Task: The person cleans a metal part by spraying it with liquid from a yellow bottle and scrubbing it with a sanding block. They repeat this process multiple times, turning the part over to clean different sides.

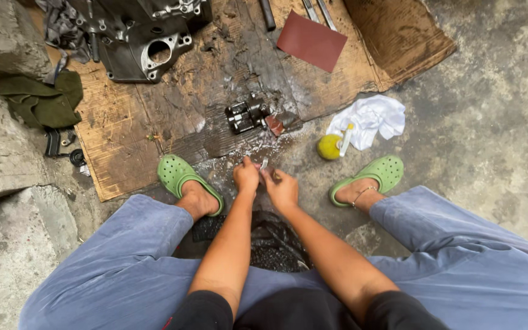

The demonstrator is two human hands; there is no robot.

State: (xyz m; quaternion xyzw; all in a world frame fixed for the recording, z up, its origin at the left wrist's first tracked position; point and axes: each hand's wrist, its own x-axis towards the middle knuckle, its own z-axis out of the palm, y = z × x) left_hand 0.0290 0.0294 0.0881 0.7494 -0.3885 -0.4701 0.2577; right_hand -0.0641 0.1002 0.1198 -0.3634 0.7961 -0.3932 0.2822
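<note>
I sit low over a concrete floor with my knees apart. My left hand and my right hand meet between my feet, fingers pinched together on a small shiny metal piece. Just beyond them a small dark metal mechanical part lies on an oil-stained sheet of cardboard, with a reddish scrap beside it.
A large grey engine casing rests at the cardboard's far left. A dark red sandpaper sheet, a white rag and a yellow-green ball-shaped container lie to the right. Green cloth and concrete blocks are on the left. I wear green clogs.
</note>
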